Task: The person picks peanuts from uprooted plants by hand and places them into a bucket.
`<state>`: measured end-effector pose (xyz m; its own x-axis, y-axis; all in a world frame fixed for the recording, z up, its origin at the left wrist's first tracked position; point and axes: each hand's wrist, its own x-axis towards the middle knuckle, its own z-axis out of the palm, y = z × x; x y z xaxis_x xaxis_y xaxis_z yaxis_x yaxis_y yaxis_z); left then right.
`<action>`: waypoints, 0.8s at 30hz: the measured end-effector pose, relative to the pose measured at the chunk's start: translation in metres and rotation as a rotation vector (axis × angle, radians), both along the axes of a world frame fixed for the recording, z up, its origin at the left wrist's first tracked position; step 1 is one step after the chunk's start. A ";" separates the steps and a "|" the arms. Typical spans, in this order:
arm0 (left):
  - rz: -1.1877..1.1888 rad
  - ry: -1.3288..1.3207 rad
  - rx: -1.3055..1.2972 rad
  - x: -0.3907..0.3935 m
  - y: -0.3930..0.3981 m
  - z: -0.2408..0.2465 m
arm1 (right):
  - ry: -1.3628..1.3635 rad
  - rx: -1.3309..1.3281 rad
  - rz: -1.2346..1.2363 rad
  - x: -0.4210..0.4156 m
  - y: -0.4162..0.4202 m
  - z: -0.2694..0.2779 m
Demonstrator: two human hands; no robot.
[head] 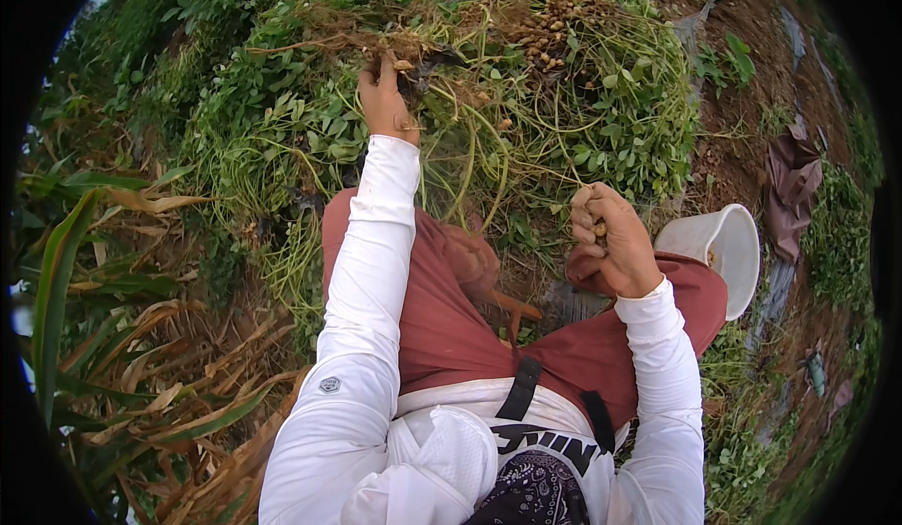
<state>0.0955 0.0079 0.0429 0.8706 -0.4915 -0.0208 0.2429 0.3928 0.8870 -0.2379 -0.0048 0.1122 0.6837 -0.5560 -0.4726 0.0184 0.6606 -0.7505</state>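
At the upper middle, my left hand [386, 98] grips the root end of an uprooted peanut plant [394, 42], whose thin brown roots spread above my fingers. A peanut pod [403, 65] shows beside the thumb, and a scrap of dark plastic film [430, 67] hangs by it. My right hand [614, 239] is curled above my right knee with a peanut pod [600, 229] visible between the fingers. A thin stem [569, 165] runs from those fingertips up into the pulled vines. Part of what the right hand holds is hidden by its fingers.
Uprooted peanut vines [620, 123] lie heaped in front, with clustered pods [564, 21] on top. Right of my knee a white bucket [743, 264] leans, some pods inside. Corn plants [141, 356] crowd the left. A brown sack [793, 193] lies on soil at right.
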 end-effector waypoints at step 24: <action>-0.197 -0.418 0.274 -0.021 0.004 0.006 | 0.055 -0.354 -0.177 -0.012 -0.009 0.029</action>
<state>0.0740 0.0119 0.0485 0.7238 -0.6718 0.1576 -0.1077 0.1156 0.9874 -0.2502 -0.0135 0.1415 0.5414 -0.7982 -0.2642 0.0621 0.3514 -0.9342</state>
